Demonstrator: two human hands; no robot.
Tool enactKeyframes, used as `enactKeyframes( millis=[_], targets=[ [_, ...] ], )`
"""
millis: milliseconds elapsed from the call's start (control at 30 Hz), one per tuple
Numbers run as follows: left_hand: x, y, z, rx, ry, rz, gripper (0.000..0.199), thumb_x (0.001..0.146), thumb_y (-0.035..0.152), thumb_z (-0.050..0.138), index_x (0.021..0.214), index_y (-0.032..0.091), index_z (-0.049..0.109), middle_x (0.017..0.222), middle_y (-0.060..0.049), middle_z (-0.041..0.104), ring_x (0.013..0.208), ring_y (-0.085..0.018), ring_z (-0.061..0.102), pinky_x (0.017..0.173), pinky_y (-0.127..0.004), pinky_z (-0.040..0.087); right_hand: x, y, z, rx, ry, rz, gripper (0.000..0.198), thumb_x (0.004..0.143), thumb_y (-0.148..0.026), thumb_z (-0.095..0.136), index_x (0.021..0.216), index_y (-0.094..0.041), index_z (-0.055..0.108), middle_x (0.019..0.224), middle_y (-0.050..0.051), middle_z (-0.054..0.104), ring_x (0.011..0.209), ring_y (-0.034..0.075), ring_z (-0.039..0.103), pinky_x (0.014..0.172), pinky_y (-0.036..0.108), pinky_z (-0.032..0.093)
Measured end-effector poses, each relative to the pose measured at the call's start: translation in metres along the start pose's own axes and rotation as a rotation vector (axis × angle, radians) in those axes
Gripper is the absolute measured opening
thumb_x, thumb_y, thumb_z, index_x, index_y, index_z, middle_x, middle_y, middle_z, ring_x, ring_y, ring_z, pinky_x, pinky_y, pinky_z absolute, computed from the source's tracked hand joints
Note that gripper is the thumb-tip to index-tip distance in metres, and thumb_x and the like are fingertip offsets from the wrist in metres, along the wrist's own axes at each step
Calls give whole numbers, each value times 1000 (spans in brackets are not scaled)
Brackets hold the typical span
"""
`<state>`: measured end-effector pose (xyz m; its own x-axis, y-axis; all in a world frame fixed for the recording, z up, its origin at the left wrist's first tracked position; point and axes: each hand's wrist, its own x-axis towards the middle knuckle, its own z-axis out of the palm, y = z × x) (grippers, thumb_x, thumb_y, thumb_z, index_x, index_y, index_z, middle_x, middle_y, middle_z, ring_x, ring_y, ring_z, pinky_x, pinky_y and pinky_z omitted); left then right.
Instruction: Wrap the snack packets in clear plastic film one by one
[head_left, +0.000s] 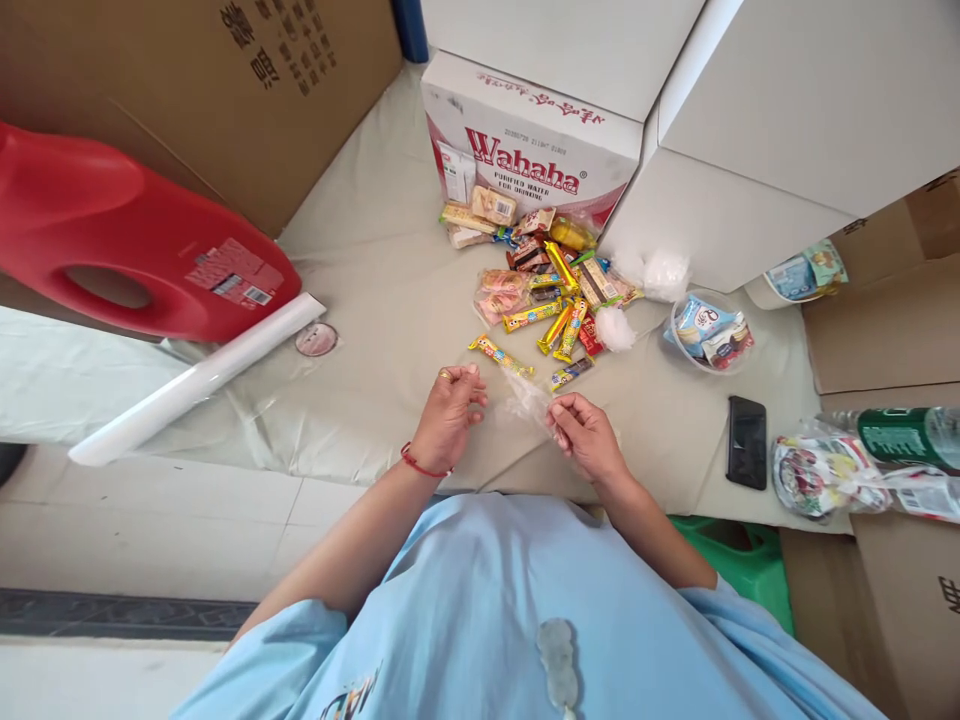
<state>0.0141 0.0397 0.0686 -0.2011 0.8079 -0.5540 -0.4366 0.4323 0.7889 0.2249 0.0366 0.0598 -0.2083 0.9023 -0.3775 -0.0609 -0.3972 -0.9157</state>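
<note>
A thin clear plastic bag (529, 398) hangs crumpled between my hands, over the cloth-covered table. My right hand (587, 432) is closed in a pinch on its right side. My left hand (450, 412), with a ring and a red cord bracelet, has thumb and curled fingers drawn together near the bag's left end; I cannot make out whether film is between them. Just beyond lies a yellow-wrapped snack stick (501, 355), close to the bag. A small dark-wrapped snack (572, 374) lies past my right fingers. Behind them spreads a pile of wrapped snacks (559, 268).
A Wahaba-type water carton (525, 150) backs the pile. To the left are a red jug (142, 240) and a white roll (202, 378). On the right stand a clear bowl of snacks (709, 332), a black phone (747, 442) and a green-labelled bottle (904, 435).
</note>
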Motion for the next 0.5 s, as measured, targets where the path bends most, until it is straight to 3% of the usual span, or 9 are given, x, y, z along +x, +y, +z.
enactKeyframes(
  millis=[100,200,300,400,500],
  targets=[
    [-12,-5,10,153,4,-21,61,70,72,79,92,22,53,98,-3,62,89,-17,63,62,-24,52,-3,-3,-1,53,109,-51,37,83,-55,75,87,-21,61,84,-1,71,42,4,42,37,19,31],
    [-27,-13,15,273,-179,-82,60,72,77,72,82,20,58,93,-7,65,98,-24,63,70,-31,55,-6,-4,2,47,160,-109,34,88,-54,72,90,-21,63,76,-3,69,42,5,43,37,19,34],
    [-36,-23,23,321,-320,-5,52,78,70,72,81,19,66,93,-7,69,100,-24,63,82,-34,54,-8,-1,9,43,162,-136,32,92,-53,68,94,-21,64,64,-6,62,43,7,45,39,20,36],
    [-33,-31,30,194,-265,75,40,76,58,78,82,20,67,89,-3,69,95,-20,63,87,-33,52,-8,3,17,62,134,-133,31,94,-52,67,94,-22,64,57,-8,55,41,7,43,39,19,36],
    [-27,-34,31,-11,-152,-11,42,72,56,83,81,21,60,89,-2,69,95,-19,65,86,-34,54,-7,6,20,114,153,-139,30,94,-51,68,93,-22,62,58,-8,55,42,6,41,39,18,33]
  ],
)
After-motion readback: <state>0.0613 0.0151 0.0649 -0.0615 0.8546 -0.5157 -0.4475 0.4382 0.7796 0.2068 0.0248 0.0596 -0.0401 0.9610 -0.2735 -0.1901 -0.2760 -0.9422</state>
